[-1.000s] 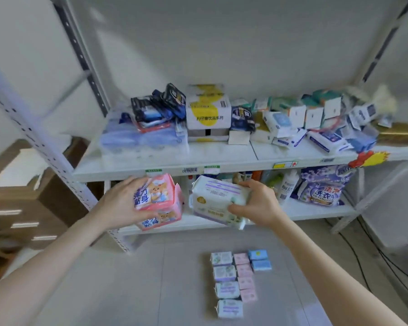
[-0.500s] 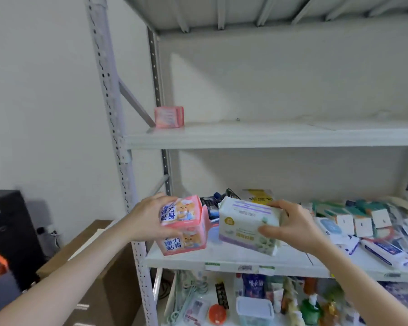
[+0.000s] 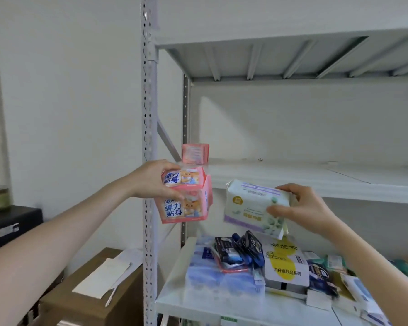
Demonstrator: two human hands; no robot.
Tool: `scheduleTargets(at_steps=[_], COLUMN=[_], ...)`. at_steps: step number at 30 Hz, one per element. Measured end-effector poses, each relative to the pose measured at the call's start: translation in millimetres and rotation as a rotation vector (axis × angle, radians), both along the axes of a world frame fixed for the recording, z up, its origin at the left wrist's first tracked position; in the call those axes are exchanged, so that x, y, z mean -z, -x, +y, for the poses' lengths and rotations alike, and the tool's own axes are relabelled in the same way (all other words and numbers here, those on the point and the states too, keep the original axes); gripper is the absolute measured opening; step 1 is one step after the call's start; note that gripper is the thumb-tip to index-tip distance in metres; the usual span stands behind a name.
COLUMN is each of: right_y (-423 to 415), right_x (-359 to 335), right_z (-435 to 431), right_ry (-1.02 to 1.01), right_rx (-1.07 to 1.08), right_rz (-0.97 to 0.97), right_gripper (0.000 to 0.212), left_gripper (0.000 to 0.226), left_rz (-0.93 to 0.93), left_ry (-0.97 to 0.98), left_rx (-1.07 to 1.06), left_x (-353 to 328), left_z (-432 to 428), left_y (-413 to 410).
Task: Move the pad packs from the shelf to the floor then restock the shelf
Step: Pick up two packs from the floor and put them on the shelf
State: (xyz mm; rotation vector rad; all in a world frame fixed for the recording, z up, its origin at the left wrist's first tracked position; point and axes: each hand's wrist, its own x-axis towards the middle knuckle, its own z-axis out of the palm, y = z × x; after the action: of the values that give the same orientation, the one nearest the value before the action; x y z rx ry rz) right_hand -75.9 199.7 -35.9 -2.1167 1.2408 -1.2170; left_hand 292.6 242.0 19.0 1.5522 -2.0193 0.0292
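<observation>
My left hand [image 3: 151, 178] grips a pink pad pack [image 3: 186, 203] printed with a bear, held just in front of the shelf's left upright. My right hand [image 3: 299, 208] holds a white and lavender pad pack [image 3: 250, 204] a little below the front edge of the white shelf board [image 3: 292, 177]. A small pink pad pack [image 3: 195, 153] stands alone at the far left of that board, right behind my left hand. The floor is out of sight.
The grey perforated upright [image 3: 149, 137] rises beside my left hand. The lower shelf [image 3: 212, 302] is crowded with blue packs, dark pouches and a white and yellow box [image 3: 285, 262]. A brown cardboard box [image 3: 90, 285] with paper and a black cabinet [image 3: 12, 227] stand at the left.
Both hands have risen with their packs from floor level to the upper shelf's height, and the view has tilted up. The floor packs have dropped out of sight.
</observation>
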Motion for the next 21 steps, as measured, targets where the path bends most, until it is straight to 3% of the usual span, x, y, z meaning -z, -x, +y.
scheduleTargets(at_steps=[3, 11, 21], right_y=[-5, -22, -65], right_x=[-23, -77, -95], right_z=[-23, -95, -198], right_ry=[0.029, 0.117, 0.128], right_rx=[-0.014, 0.017, -0.028], right_rz=[-0.012, -0.062, -0.136], right_gripper=[0.052, 0.036, 0.033], left_gripper=[0.072, 0.074, 0.07], left_rz=[0.019, 0.02, -0.05], left_ry=[0.015, 0.034, -0.047], left_rx=[0.004, -0.012, -0.017], left_x=[-27, -83, -111], left_z=[-21, -92, -216], left_y=[-3, -16, -52])
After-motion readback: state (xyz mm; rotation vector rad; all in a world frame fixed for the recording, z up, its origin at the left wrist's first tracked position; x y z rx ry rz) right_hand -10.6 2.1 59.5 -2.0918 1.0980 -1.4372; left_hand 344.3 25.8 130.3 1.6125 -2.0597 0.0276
